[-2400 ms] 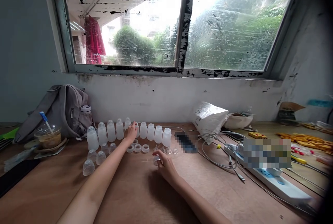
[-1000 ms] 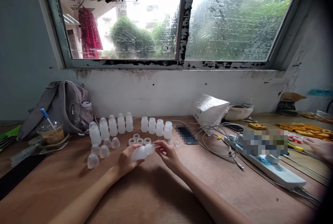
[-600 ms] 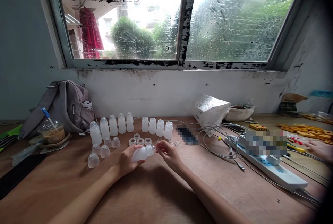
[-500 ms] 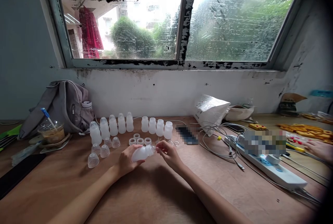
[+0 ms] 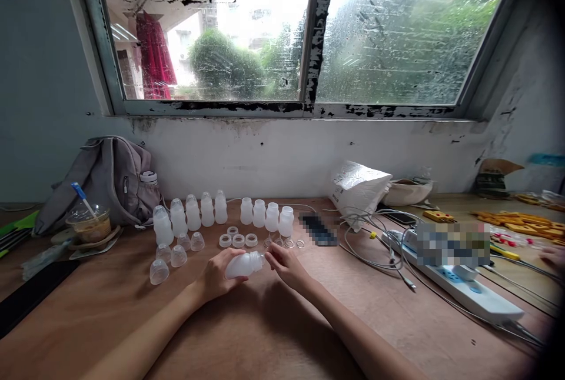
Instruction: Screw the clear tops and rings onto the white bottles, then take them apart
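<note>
My left hand (image 5: pixel 216 274) is wrapped round a frosted white baby bottle (image 5: pixel 241 265), tilted on its side with its threaded neck to the right. At the bottle's mouth, my right hand (image 5: pixel 285 263) has its fingers pinched together on a small clear piece, mostly hidden by the fingertips. Just beyond the hands lie several white collar rings (image 5: pixel 238 241) and a few small clear pieces with pale round rims (image 5: pixel 300 244). Clear dome caps (image 5: pixel 159 272) sit to the left. Behind them stand several capped bottles (image 5: pixel 178 218) and several uncapped bottles (image 5: pixel 272 217).
A grey backpack (image 5: pixel 110 180) and an iced drink cup (image 5: pixel 88 224) stand at left. Toward the right are a phone-like dark slab (image 5: pixel 318 230), a white bag (image 5: pixel 359 189), tangled cables (image 5: pixel 353 245) and a power strip (image 5: pixel 481 297). Another person's hand (image 5: pixel 554 257) shows at the right edge.
My right fingers have shifted slightly at the bottle's mouth, and the bottle has moved a little right. The other person's hand has drawn back toward the right edge.
</note>
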`<action>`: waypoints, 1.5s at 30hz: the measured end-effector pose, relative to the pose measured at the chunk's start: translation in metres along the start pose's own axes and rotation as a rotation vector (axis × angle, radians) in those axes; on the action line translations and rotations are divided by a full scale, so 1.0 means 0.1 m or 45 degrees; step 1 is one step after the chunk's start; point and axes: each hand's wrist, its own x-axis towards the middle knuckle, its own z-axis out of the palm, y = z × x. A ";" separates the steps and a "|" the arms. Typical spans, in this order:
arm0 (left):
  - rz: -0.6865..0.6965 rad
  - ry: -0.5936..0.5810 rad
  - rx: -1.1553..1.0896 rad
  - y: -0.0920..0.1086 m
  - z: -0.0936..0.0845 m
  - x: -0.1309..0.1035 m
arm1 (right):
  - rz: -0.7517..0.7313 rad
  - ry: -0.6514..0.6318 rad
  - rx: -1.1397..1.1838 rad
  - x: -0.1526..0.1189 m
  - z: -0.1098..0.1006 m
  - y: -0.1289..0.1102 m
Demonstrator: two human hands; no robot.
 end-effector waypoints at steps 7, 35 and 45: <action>-0.132 0.014 -0.200 0.06 0.05 0.00 | 0.040 0.069 0.080 0.01 0.03 0.05; -0.913 -0.217 -1.819 0.42 0.18 0.01 | 0.272 -0.167 1.325 -0.06 0.08 -0.31; -0.549 0.142 -1.219 0.45 0.18 0.06 | 0.259 -0.098 1.185 -0.04 0.05 -0.29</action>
